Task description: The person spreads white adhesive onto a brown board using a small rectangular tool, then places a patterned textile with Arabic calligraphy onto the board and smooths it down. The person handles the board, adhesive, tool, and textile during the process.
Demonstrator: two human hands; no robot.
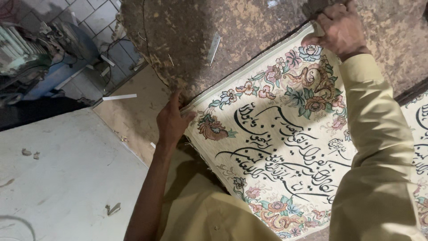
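Observation:
A cream woven cloth panel [276, 134] with black script and flower borders lies on a worn brown work surface [223, 31]. My left hand [173, 119] grips the panel's near-left corner, fingers curled over its edge. My right hand [339, 27] pinches the panel's far corner at the top of the view, its pale yellow sleeve [379, 147] crossing over the cloth. The panel's lower edge hangs against my yellow garment [209, 214].
A second printed panel [421, 147] shows at the right edge. A thin metal strip [214, 47] lies on the brown surface. A pale concrete floor [62, 178] with small debris is at lower left, and a blue machine [44, 58] stands on tiles at upper left.

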